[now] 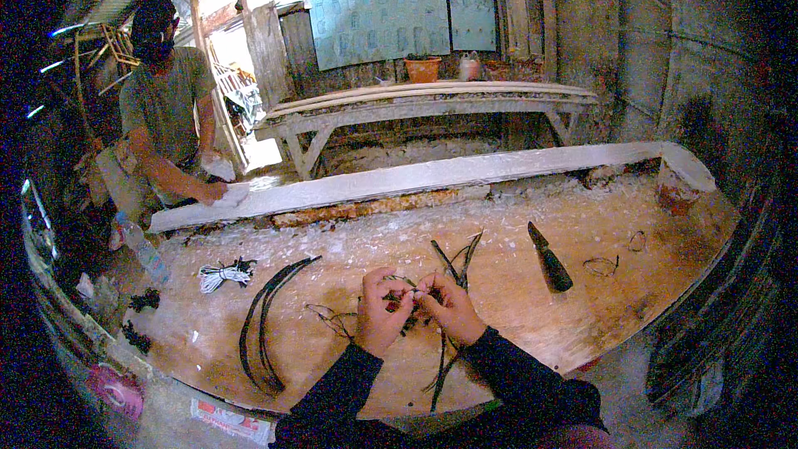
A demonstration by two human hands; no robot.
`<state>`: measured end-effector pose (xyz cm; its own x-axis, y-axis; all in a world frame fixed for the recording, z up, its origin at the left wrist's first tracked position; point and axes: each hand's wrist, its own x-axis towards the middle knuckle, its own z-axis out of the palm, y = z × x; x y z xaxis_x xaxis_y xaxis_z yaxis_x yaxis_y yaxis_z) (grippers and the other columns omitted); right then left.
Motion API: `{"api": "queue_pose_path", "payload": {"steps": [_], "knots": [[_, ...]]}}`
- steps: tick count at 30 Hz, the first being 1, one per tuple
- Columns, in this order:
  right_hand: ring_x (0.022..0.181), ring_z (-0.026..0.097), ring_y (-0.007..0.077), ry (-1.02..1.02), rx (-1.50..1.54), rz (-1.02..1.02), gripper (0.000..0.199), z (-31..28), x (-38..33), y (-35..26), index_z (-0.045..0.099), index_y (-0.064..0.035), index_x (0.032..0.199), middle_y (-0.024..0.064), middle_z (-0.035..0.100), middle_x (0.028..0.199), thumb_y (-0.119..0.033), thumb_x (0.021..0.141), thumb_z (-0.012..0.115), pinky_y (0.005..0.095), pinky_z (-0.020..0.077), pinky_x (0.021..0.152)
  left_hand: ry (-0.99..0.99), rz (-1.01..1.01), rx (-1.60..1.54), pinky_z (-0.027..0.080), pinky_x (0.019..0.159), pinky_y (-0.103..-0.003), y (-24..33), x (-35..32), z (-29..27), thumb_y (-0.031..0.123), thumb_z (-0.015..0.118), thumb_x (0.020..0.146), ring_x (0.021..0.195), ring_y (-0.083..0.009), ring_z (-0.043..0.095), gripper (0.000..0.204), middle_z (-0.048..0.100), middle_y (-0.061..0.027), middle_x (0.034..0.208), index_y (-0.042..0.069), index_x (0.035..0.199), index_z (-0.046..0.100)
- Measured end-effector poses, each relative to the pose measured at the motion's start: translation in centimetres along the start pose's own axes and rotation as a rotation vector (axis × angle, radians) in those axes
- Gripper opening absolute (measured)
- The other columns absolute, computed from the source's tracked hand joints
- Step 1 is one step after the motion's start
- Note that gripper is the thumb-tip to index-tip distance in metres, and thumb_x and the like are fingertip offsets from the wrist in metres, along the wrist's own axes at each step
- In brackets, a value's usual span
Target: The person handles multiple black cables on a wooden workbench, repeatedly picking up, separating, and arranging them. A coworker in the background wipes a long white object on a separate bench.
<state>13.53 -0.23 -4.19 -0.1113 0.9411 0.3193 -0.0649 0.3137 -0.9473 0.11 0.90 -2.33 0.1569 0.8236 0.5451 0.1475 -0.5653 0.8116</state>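
Observation:
Over the middle of a worn wooden board (499, 299), my left hand (385, 313) and my right hand (451, 308) meet, thumbs and fingertips pinched together. Whatever they pinch is too small to make out; thin dark strands show around the fingertips. Beneath and beside the right hand lie long dark strips (470, 258), crossing each other and reaching toward the near edge. A thin tangled dark strand (332, 321) rests just left of my left hand. Farther left, a bundle of long black strips (259, 324) lies curved on the board.
A dark pointed blade-like tool (549, 259) lies at right, near thin wire loops (601, 265). At left are a white-and-black cord bundle (226, 275), black clumps (135, 337) and a plastic bottle (143, 248). Across a long white beam (432, 176), another person (170, 108) works with white material.

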Motion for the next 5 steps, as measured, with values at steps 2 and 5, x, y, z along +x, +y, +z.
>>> {"api": "queue_pose_path", "payload": {"steps": [2,5], "knots": [[0.069,0.048,0.0066,-0.029,-0.054,0.101,0.008,-0.15,0.17,0.14,0.046,-0.0069,0.086,-0.0006,0.050,0.077,-0.010,0.081,0.051,0.0206,0.0410,0.059,-0.012,-0.016,-0.025,0.046,0.058,-0.023,-0.03,0.03,0.00,-0.002,0.055,0.070,0.072,-0.0129,0.055,0.043,0.057,-0.0066,0.080,0.004,0.105,0.032],[0.070,0.052,0.0108,-0.133,0.255,0.220,0.015,-0.21,0.00,-0.13,0.048,-0.0068,0.088,0.0028,0.053,0.076,-0.021,0.082,0.051,0.0238,0.0444,0.065,-0.031,-0.014,-0.105,0.046,0.062,-0.024,-0.38,0.20,-0.18,-0.003,0.055,0.070,0.072,-0.0136,0.056,0.042,0.058,-0.0065,0.081,0.005,0.104,0.033]]}}
